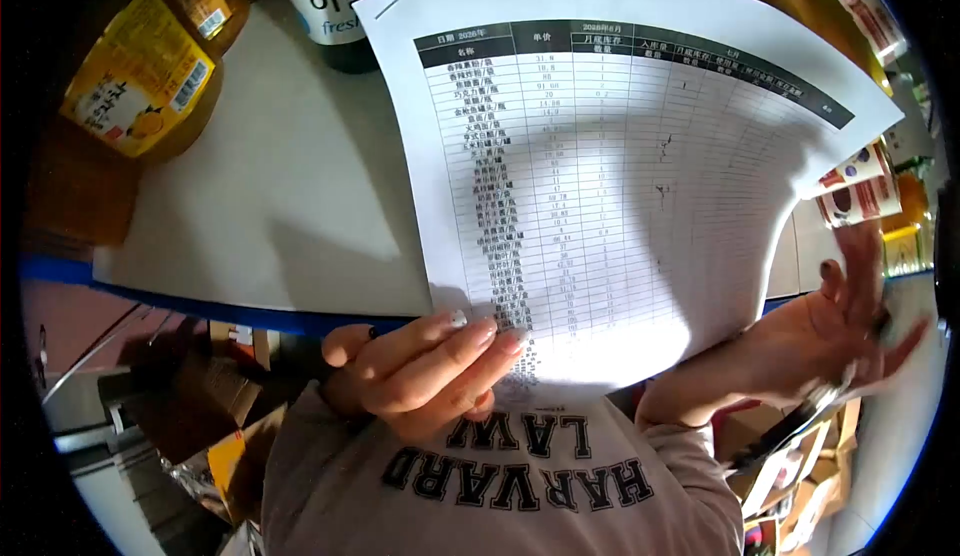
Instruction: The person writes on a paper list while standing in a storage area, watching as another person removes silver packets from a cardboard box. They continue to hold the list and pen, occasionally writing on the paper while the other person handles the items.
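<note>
A printed stock sheet (560,176) with a black header row and a staple in one corner spreads across the middle, its right side curling. Handwritten marks show in its right columns. My left hand (425,371) is closed at the sheet's lower left edge, painted fingertips over the print. To the right of the paper, my right hand (825,341) has its fingers spread, partly blurred. Just under it runs a long dark shape (785,436) with a bright end, too smeared to name; I cannot tell if the hand touches it.
On the white surface (270,186) with a blue edge stand amber jars with a yellow label (145,76) at left and a green bottle (335,1) behind the sheet. Cans (860,196) line the right side. Cardboard boxes (195,406) lie below on both sides.
</note>
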`<state>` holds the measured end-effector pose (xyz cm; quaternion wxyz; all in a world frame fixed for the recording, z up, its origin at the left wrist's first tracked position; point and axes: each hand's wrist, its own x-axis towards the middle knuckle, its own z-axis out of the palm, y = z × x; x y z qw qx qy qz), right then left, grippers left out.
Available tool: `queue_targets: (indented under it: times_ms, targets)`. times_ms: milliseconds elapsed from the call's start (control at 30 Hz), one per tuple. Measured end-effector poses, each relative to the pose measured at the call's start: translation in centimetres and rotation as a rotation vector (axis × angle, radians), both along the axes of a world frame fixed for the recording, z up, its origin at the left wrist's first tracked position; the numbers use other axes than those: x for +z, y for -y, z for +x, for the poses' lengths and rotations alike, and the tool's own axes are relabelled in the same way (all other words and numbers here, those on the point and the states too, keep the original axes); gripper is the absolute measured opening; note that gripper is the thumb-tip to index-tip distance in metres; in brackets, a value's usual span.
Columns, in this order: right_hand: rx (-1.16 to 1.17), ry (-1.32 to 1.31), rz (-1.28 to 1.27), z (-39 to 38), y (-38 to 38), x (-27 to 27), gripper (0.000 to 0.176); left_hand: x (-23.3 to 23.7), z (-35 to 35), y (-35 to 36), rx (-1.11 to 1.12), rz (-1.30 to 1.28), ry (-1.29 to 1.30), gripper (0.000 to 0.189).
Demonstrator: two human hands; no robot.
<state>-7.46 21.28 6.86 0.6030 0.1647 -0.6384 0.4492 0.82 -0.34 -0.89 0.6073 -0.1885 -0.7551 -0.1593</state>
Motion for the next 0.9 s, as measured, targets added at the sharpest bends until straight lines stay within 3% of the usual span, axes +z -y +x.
queue_targets:
  times_ms: [67,100,133,233,300,367,500,533,600,667,700,800,867,900]
  targets:
    - [-0.357,0.401,0.262,-0.1,-2.4,-0.4,0.042,-0.1,-0.5,-0.1,0.011,-0.003,-0.04,0.026]
    - [-0.393,0.381,0.263,-0.3,-0.7,0.1,0.043,-0.3,-0.8,0.4,-0.017,-0.049,-0.064,0.024]
    - [-0.249,0.472,0.206,-0.7,-1.7,-0.8,0.032,-0.6,-0.8,0.6,-0.022,-0.079,-0.086,0.023]
    - [-0.133,0.597,0.163,0.8,-1.5,0.1,0.014,-1.2,-0.1,0.6,-0.015,-0.148,-0.079,0.019]
    - [-0.082,0.611,0.119,1.2,-0.4,0.3,0.015,-0.6,0.6,0.7,0.021,-0.181,0.017,0.021]
    - [-0.068,0.672,0.136,1.7,-0.6,1.0,0.016,0.0,0.6,-0.7,0.048,-0.037,0.005,0.024]
    - [0.177,0.594,0.184,1.1,-2.9,1.0,0.009,0.5,1.2,-2.2,0.126,0.061,0.072,0.024]
    - [0.209,0.458,0.179,0.5,-3.8,0.3,0.013,0.3,1.5,-2.6,0.152,0.076,0.093,0.023]
    - [0.459,0.401,-0.034,0.2,-4.2,0.3,0.017,-0.8,2.2,-4.0,0.238,0.135,0.023,0.041]
    - [0.626,0.303,-0.004,0.6,-4.7,-0.2,0.024,-1.2,3.4,-6.3,0.273,0.424,-0.077,0.054]
    - [0.732,0.325,-0.012,0.5,-5.2,-0.2,0.024,-0.7,4.2,-7.5,0.27,0.477,-0.045,0.053]
    - [0.981,0.294,-0.021,0.1,-5.7,-0.1,0.022,-0.4,8.4,-12.1,-0.002,1.025,-0.008,0.039]
    - [1.067,0.268,0.068,0.2,-6.2,-0.2,0.019,-1.0,11.5,-13.9,0.015,1.012,-0.037,0.013]
    - [1.025,0.277,0.179,0.2,-7.5,-0.3,0.018,-0.4,12.3,-16.5,0.115,1.024,-0.073,0.011]
